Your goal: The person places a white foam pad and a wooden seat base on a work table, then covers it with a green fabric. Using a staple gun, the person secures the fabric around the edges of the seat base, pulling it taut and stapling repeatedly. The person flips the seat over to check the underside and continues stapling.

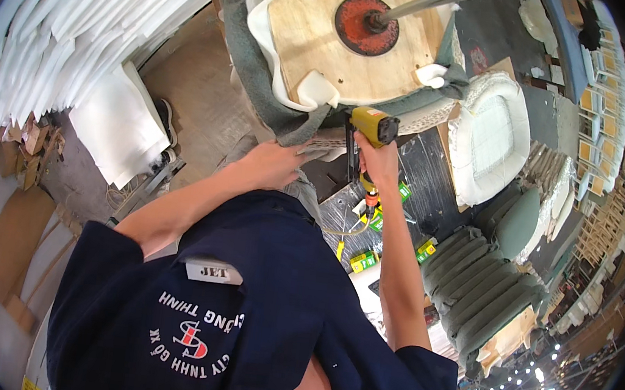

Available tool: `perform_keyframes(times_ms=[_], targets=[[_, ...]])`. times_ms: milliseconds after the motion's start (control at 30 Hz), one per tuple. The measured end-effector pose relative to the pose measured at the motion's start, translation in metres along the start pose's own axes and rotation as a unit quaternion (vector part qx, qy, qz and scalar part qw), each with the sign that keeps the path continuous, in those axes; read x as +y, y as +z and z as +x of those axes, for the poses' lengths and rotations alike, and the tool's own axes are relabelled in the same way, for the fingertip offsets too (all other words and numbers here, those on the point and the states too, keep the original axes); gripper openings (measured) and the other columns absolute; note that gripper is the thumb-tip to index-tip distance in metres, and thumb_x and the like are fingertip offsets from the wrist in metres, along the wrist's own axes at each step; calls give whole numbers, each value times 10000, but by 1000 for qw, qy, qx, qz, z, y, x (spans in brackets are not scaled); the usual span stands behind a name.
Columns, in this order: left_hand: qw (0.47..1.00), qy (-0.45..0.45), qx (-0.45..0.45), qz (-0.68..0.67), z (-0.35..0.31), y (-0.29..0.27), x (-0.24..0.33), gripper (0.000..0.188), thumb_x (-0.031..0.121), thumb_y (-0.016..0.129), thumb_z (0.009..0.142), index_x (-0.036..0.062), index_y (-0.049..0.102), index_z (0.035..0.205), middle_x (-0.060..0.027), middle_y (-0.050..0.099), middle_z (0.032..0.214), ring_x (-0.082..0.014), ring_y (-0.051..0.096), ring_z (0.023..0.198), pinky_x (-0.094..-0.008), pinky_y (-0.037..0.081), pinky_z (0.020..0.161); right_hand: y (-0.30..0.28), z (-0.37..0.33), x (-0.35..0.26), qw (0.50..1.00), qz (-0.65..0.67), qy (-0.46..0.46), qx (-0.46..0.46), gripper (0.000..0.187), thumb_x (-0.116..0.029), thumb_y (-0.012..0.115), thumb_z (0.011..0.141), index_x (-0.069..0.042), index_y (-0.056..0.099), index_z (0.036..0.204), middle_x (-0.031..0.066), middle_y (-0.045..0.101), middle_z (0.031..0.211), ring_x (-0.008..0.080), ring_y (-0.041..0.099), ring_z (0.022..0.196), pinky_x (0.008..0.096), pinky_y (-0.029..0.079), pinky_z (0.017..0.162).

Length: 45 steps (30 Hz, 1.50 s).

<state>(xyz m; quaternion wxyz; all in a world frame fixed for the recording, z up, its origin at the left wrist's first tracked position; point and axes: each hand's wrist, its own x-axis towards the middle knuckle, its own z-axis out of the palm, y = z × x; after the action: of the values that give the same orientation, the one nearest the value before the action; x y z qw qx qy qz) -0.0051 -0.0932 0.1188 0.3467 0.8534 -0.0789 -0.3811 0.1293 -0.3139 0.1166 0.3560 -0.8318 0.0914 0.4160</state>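
In front of me a pale plywood seat board [306, 38] lies underside up, with white padding [258, 22] and grey-green fabric [251, 86] around its edges. A red round disc [356, 36] on a metal rod rests on the board. My right hand [379, 156] is wrapped round the handle of a yellow and black staple gun [373, 123], its nose close to the near edge of the seat. My left hand [273, 166] is closed on the fabric at the near left corner; its fingertips are partly hidden.
A plastic-covered table [426, 165] holds green and yellow boxes [363, 261]. A thin air hose [346, 233] runs below the gun. To the right are a white padded seat [490, 137] and a stack of grey-green cushions [478, 288]. White sheets [95, 12] hang at the left.
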Motion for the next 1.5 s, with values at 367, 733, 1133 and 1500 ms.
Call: perform_keyframes(times_ms=[367,733,1133,1500], targets=[[873,155,395,240,53,-61,-102,681,294,866,709,56,576,1278,-118,583,1238,-310,493,1300,-440,362,1174,26,2,-6,970,-128,-191,81,449,-365,769,847,65,727,967,322,692,849,462,702,857,492,554,714],[915,173,330,155,93,-39,-84,475,362,782,843,43,598,1143,-124,628,940,-327,607,911,-423,435,866,65,-102,64,952,178,-45,245,448,-278,883,811,11,670,1080,83,694,869,182,653,804,334,527,763],[873,383,94,287,79,-42,-28,686,225,745,856,82,463,1465,-235,497,1410,-372,520,1250,-479,381,1011,175,-81,40,832,288,35,472,642,-40,780,724,1,612,1342,233,710,1138,393,688,1086,403,525,942],[936,281,83,196,173,-120,-25,484,429,543,1028,35,561,746,-207,639,692,-441,640,684,-537,467,623,207,-88,20,810,301,-13,504,648,-37,740,768,-96,594,1397,218,694,1152,415,660,1087,411,519,932]])
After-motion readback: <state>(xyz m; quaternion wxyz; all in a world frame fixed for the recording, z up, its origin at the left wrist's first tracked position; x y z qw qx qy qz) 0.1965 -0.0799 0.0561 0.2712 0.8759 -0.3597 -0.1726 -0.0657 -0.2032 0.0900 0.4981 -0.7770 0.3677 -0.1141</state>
